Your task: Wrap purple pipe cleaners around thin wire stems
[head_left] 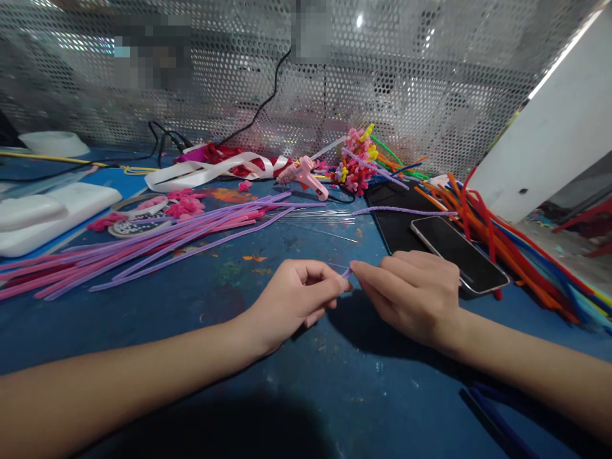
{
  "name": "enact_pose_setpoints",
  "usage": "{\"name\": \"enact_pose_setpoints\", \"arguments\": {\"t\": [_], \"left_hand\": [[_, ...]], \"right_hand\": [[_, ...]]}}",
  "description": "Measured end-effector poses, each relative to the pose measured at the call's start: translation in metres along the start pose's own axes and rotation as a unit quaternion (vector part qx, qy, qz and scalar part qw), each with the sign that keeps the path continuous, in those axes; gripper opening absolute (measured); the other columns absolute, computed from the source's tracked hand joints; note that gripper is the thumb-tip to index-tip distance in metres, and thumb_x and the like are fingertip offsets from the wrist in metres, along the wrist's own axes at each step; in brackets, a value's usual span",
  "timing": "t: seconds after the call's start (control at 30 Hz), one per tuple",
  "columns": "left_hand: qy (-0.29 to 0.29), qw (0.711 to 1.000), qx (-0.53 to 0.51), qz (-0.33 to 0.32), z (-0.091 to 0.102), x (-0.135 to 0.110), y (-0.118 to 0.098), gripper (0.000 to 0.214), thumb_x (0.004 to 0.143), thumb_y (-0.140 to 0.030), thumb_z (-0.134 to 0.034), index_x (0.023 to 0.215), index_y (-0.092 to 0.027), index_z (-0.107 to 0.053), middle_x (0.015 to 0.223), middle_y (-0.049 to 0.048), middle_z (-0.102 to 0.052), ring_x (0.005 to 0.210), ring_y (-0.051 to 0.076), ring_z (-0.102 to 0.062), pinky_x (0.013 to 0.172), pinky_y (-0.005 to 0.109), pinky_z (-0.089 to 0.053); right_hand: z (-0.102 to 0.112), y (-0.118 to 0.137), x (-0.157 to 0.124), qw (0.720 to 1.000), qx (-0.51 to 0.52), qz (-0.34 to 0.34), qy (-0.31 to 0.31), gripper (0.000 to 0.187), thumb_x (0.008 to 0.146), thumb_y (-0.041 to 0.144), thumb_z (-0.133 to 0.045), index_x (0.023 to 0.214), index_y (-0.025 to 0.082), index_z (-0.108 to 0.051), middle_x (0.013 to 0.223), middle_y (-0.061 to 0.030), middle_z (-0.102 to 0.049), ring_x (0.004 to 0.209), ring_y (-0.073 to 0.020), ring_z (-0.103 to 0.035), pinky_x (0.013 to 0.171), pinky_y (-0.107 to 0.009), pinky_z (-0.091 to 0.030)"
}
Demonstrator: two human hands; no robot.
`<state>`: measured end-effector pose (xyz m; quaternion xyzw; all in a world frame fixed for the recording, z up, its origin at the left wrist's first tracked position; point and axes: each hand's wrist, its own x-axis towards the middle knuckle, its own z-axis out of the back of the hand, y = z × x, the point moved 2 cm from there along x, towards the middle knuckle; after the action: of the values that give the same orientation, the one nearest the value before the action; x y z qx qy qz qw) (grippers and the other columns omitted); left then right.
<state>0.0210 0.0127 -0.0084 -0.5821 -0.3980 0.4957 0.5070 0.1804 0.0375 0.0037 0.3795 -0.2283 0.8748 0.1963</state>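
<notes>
My left hand (299, 298) and my right hand (411, 290) meet just above the blue table (201, 299), fingertips pinched together. Between them shows the short end of a lilac pipe cleaner (346, 273), and a thin metal wire (335, 264) pokes out beside the left fingers. Both hands are closed in a pinch on that lilac piece. Most of the piece is hidden inside the right hand. A long lilac pipe cleaner (406, 210) lies further back, curving over a black mat (396, 229).
A phone (459, 254) lies beside my right hand. Pink and lilac pipe cleaners (143, 245) fan out on the left, orange, red and blue ones (502, 242) on the right. A pink glue gun (308, 177), finished pipe-cleaner flowers (356, 162), ribbon (210, 171) and thin wires (310, 218) sit behind.
</notes>
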Motion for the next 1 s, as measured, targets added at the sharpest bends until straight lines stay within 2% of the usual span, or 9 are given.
{"name": "enact_pose_setpoints", "arguments": {"t": [0.1, 0.17, 0.3, 0.37, 0.43, 0.6, 0.73, 0.83, 1.0], "left_hand": [[-0.037, 0.985, 0.156, -0.067, 0.005, -0.002, -0.002, 0.016, 0.074, -0.021, -0.056, 0.060, -0.014, -0.059, 0.047, -0.0057, -0.049, 0.036, 0.003, -0.037, 0.036, 0.015, -0.027], [-0.055, 0.935, 0.302, -0.176, 0.011, -0.003, -0.005, 0.013, 0.075, -0.018, -0.056, 0.064, -0.015, -0.062, 0.052, -0.0039, -0.053, 0.044, 0.005, -0.044, 0.042, 0.016, -0.032], [-0.048, 0.719, 0.552, -0.419, 0.022, -0.005, -0.008, 0.015, 0.081, -0.021, -0.053, 0.076, -0.018, -0.067, 0.062, -0.0008, -0.061, 0.055, 0.009, -0.052, 0.050, 0.021, -0.033], [-0.030, 0.661, 0.589, -0.465, 0.026, -0.003, -0.008, 0.016, 0.084, -0.023, -0.051, 0.083, -0.019, -0.067, 0.067, 0.0002, -0.063, 0.060, 0.011, -0.054, 0.053, 0.022, -0.035], [0.021, 0.675, 0.568, -0.471, 0.030, 0.002, -0.008, 0.016, 0.086, -0.022, -0.050, 0.088, -0.018, -0.066, 0.072, 0.0013, -0.064, 0.066, 0.012, -0.055, 0.059, 0.023, -0.038], [0.161, 0.777, 0.435, -0.425, 0.032, 0.009, -0.008, 0.014, 0.085, -0.019, -0.053, 0.090, -0.017, -0.066, 0.079, 0.0035, -0.065, 0.077, 0.014, -0.054, 0.073, 0.026, -0.042], [0.150, 0.865, 0.313, -0.362, 0.028, 0.008, -0.009, 0.012, 0.083, -0.021, -0.057, 0.083, -0.016, -0.068, 0.075, 0.0040, -0.064, 0.075, 0.014, -0.054, 0.073, 0.026, -0.043], [0.133, 0.936, 0.209, -0.252, 0.022, 0.008, -0.006, 0.015, 0.080, -0.026, -0.059, 0.076, -0.015, -0.068, 0.071, 0.0032, -0.062, 0.068, 0.012, -0.055, 0.065, 0.024, -0.043], [0.129, 0.986, 0.064, -0.085, 0.012, 0.007, -0.006, 0.017, 0.073, -0.028, -0.064, 0.065, -0.013, -0.064, 0.060, -0.0011, -0.058, 0.053, 0.007, -0.047, 0.051, 0.019, -0.038]], "right_hand": [[-0.002, 0.000, 0.001, 0.999, -0.025, 0.019, 0.043, 0.012, 0.083, 0.018, -0.054, 0.081, 0.019, -0.065, 0.051, 0.0024, -0.048, 0.051, -0.0116, -0.035, 0.048, -0.028, -0.023], [-0.004, 0.000, 0.000, 0.997, -0.020, 0.045, 0.057, 0.014, 0.084, 0.017, -0.051, 0.083, 0.018, -0.066, 0.052, 0.0017, -0.047, 0.052, -0.0126, -0.033, 0.049, -0.029, -0.023], [-0.009, -0.002, -0.001, 0.992, 0.013, 0.102, 0.069, 0.016, 0.085, 0.017, -0.050, 0.075, 0.017, -0.063, 0.050, 0.0018, -0.044, 0.052, -0.0128, -0.031, 0.049, -0.030, -0.021], [-0.010, -0.003, -0.001, 0.991, 0.040, 0.106, 0.071, 0.021, 0.084, 0.016, -0.051, 0.064, 0.018, -0.058, 0.049, 0.0021, -0.043, 0.051, -0.0123, -0.030, 0.049, -0.030, -0.020], [-0.011, -0.003, -0.001, 0.988, 0.077, 0.113, 0.072, 0.025, 0.083, 0.016, -0.052, 0.058, 0.018, -0.055, 0.049, 0.0022, -0.044, 0.050, -0.0118, -0.030, 0.048, -0.029, -0.020], [-0.010, 0.000, 0.000, 0.972, 0.201, 0.108, 0.057, 0.018, 0.081, 0.018, -0.056, 0.063, 0.017, -0.058, 0.050, 0.0030, -0.050, 0.049, -0.0105, -0.033, 0.049, -0.028, -0.024], [-0.005, -0.001, 0.001, 0.968, 0.245, 0.045, 0.014, 0.006, 0.081, 0.018, -0.058, 0.077, 0.015, -0.062, 0.051, 0.0024, -0.050, 0.048, -0.0103, -0.036, 0.048, -0.027, -0.026], [0.001, -0.002, 0.004, 0.966, 0.258, 0.009, -0.028, 0.005, 0.080, 0.015, -0.058, 0.082, 0.013, -0.062, 0.053, 0.0009, -0.054, 0.048, -0.0099, -0.042, 0.048, -0.026, -0.031], [0.005, -0.001, 0.003, 0.974, 0.218, -0.012, -0.057, 0.010, 0.078, 0.010, -0.060, 0.087, 0.015, -0.061, 0.071, -0.0034, -0.065, 0.062, -0.0128, -0.054, 0.057, -0.028, -0.039]]}}
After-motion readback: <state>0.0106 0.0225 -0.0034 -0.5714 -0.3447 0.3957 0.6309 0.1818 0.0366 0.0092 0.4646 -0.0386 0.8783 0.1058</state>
